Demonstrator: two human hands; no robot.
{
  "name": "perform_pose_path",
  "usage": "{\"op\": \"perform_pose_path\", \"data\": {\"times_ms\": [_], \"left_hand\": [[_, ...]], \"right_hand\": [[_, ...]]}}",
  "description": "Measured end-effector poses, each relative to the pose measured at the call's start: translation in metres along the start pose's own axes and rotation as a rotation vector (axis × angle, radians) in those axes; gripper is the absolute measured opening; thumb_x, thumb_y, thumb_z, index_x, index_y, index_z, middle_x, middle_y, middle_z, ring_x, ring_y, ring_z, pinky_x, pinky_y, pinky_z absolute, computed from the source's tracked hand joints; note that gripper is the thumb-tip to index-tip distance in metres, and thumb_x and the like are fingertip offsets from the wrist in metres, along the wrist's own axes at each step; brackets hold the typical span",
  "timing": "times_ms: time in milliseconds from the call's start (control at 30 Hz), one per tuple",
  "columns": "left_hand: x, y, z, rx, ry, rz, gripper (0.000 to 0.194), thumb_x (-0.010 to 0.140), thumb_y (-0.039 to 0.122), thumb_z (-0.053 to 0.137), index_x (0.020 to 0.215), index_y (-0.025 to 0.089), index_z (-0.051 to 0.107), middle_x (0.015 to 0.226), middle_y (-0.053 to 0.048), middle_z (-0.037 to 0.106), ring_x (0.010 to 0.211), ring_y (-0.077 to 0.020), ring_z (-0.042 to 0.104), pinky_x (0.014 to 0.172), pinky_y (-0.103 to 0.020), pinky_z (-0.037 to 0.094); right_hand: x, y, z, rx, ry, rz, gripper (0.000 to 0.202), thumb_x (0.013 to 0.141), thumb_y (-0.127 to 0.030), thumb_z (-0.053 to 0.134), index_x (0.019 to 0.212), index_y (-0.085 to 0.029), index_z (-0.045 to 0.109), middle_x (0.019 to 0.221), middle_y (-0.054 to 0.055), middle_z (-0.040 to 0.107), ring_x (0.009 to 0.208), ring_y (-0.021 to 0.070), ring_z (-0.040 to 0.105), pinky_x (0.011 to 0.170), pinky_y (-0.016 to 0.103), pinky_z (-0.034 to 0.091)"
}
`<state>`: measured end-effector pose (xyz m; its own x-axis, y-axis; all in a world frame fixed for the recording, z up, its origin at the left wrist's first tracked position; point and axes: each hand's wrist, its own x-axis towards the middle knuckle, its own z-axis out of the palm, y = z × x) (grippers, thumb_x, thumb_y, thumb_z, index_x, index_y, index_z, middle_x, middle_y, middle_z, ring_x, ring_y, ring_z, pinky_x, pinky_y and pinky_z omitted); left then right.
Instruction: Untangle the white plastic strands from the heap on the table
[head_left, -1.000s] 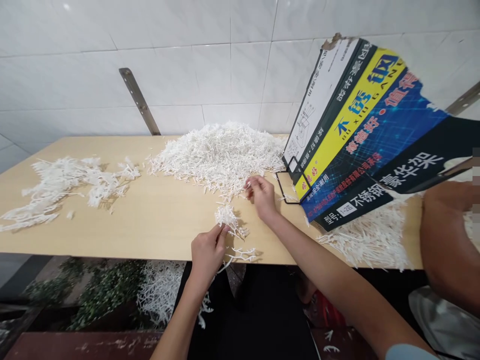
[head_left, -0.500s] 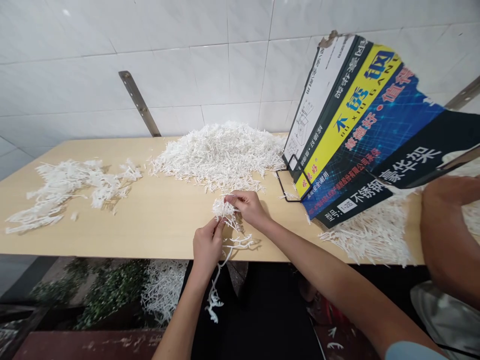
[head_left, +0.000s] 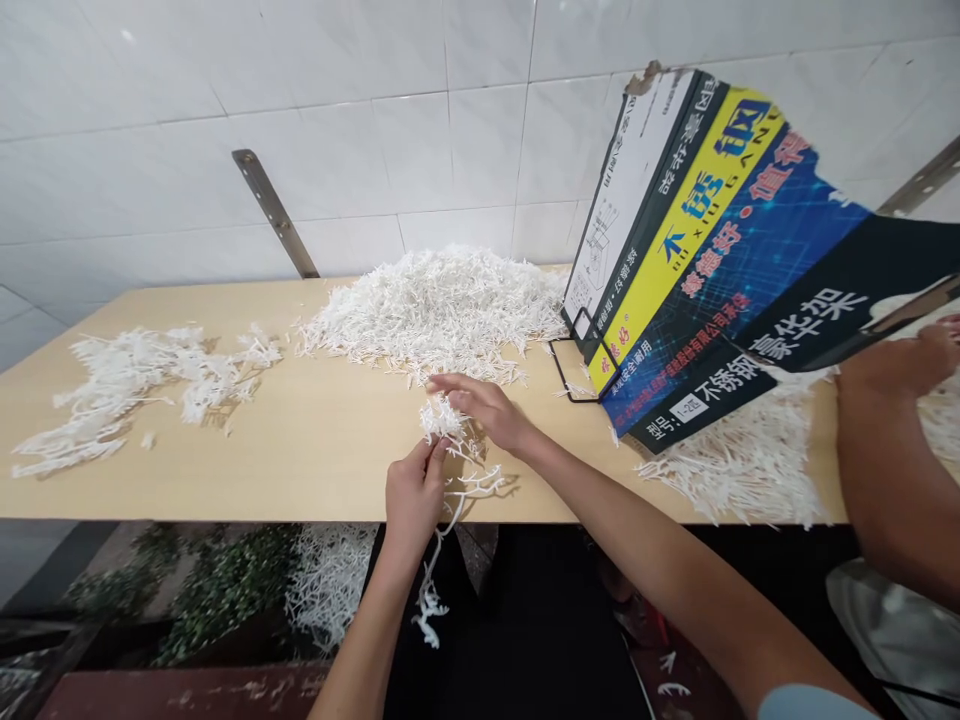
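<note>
Close to the table's front edge, my left hand (head_left: 416, 490) pinches a cluster of thin white branched pieces (head_left: 442, 418) between thumb and fingers. From that hand a longer white branching strand (head_left: 429, 600) hangs below the edge, with a forked part lying over the wood. My right hand (head_left: 487, 408) is just above and right of the cluster, its fingers stretched out and holding nothing I can see. Behind both hands rises a large heap of short white pieces (head_left: 450, 305). Exactly what the white pieces are is not clear.
Looser white strands (head_left: 142, 385) lie on the table (head_left: 315, 450) at left. A printed cardboard panel (head_left: 697, 270) leans in a black wire stand (head_left: 574, 385) at right. Beyond it are more white strands (head_left: 742, 480) and another person's arm (head_left: 889, 450). Plants (head_left: 225, 580) stand below.
My right hand has let go of the cluster; its fingers have straightened and shifted slightly up and left. The left hand keeps its pinch in nearly the same place.
</note>
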<state>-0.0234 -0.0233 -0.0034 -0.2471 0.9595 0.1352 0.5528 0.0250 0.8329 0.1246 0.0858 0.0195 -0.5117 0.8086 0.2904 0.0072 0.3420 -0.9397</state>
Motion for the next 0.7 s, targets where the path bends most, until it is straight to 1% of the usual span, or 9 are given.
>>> {"op": "perform_pose_path", "data": {"times_ms": [67, 167, 267, 333, 400, 467, 533, 600, 700], "left_hand": [[0.001, 0.003, 0.001, 0.029, 0.014, -0.004, 0.036, 0.098, 0.046, 0.049, 0.091, 0.020, 0.074, 0.062, -0.001, 0.065, 0.058, -0.0162, 0.056, 0.062, -0.025, 0.038], [0.001, 0.009, 0.003, 0.107, 0.026, -0.009, 0.035, 0.098, 0.042, 0.048, 0.082, 0.021, 0.071, 0.057, 0.000, 0.060, 0.055, -0.0147, 0.050, 0.058, -0.025, 0.034], [-0.002, 0.010, 0.004, 0.189, 0.043, -0.021, 0.035, 0.097, 0.040, 0.049, 0.077, 0.021, 0.070, 0.052, 0.001, 0.054, 0.051, -0.0143, 0.046, 0.056, -0.025, 0.029], [-0.006, 0.007, 0.004, 0.151, 0.066, -0.003, 0.035, 0.097, 0.042, 0.050, 0.079, 0.020, 0.071, 0.051, 0.001, 0.054, 0.050, -0.0139, 0.045, 0.056, -0.025, 0.030], [-0.009, 0.003, 0.003, 0.078, 0.090, 0.018, 0.035, 0.097, 0.043, 0.050, 0.084, 0.019, 0.072, 0.052, 0.001, 0.056, 0.049, -0.0139, 0.046, 0.056, -0.025, 0.031], [-0.010, 0.001, 0.002, 0.029, 0.091, 0.020, 0.035, 0.098, 0.044, 0.049, 0.088, 0.019, 0.073, 0.058, 0.000, 0.061, 0.052, -0.0146, 0.051, 0.057, -0.025, 0.034], [-0.007, 0.001, 0.001, 0.004, 0.073, 0.006, 0.035, 0.099, 0.044, 0.048, 0.091, 0.020, 0.073, 0.066, -0.002, 0.068, 0.059, -0.0161, 0.057, 0.061, -0.026, 0.038], [-0.003, 0.002, 0.001, -0.009, 0.053, -0.007, 0.035, 0.100, 0.045, 0.048, 0.094, 0.021, 0.073, 0.075, -0.002, 0.073, 0.065, -0.0177, 0.061, 0.066, -0.026, 0.040], [0.000, 0.004, 0.002, -0.011, 0.059, -0.014, 0.037, 0.100, 0.047, 0.048, 0.095, 0.020, 0.073, 0.077, -0.003, 0.073, 0.067, -0.0183, 0.062, 0.066, -0.026, 0.041]], "right_hand": [[-0.003, 0.000, 0.003, -0.025, -0.033, 0.055, 0.027, 0.091, -0.042, 0.066, 0.102, -0.020, 0.078, 0.094, 0.005, 0.076, 0.082, 0.0183, 0.066, 0.067, 0.027, 0.049], [-0.002, 0.012, 0.004, -0.030, 0.115, 0.107, 0.022, 0.086, -0.038, 0.070, 0.081, -0.018, 0.076, 0.073, 0.002, 0.070, 0.065, 0.0150, 0.060, 0.058, 0.025, 0.045], [0.005, 0.029, 0.001, 0.026, 0.298, 0.153, 0.023, 0.088, -0.039, 0.067, 0.079, -0.018, 0.073, 0.069, 0.001, 0.065, 0.056, 0.0124, 0.053, 0.050, 0.024, 0.040], [0.011, 0.036, -0.004, 0.091, 0.491, 0.200, 0.028, 0.092, -0.044, 0.062, 0.080, -0.019, 0.069, 0.067, 0.000, 0.061, 0.051, 0.0106, 0.046, 0.047, 0.023, 0.037], [0.016, 0.039, -0.009, 0.097, 0.580, 0.193, 0.030, 0.096, -0.044, 0.055, 0.083, -0.020, 0.067, 0.068, 0.000, 0.060, 0.050, 0.0104, 0.045, 0.048, 0.023, 0.038], [0.017, 0.036, -0.012, 0.013, 0.475, 0.097, 0.024, 0.097, -0.040, 0.054, 0.094, -0.021, 0.070, 0.081, 0.003, 0.067, 0.061, 0.0129, 0.054, 0.056, 0.025, 0.045], [0.015, 0.028, -0.011, -0.085, 0.331, -0.038, 0.022, 0.096, -0.035, 0.057, 0.107, -0.024, 0.072, 0.107, 0.006, 0.071, 0.090, 0.0178, 0.064, 0.076, 0.030, 0.052], [0.010, 0.018, -0.009, -0.128, 0.246, -0.141, 0.025, 0.097, -0.035, 0.056, 0.113, -0.025, 0.074, 0.131, 0.007, 0.066, 0.120, 0.0220, 0.060, 0.097, 0.035, 0.049], [0.002, 0.008, -0.005, -0.126, 0.071, -0.129, 0.030, 0.099, -0.041, 0.057, 0.118, -0.025, 0.075, 0.134, 0.008, 0.066, 0.123, 0.0236, 0.059, 0.100, 0.037, 0.048]]}}
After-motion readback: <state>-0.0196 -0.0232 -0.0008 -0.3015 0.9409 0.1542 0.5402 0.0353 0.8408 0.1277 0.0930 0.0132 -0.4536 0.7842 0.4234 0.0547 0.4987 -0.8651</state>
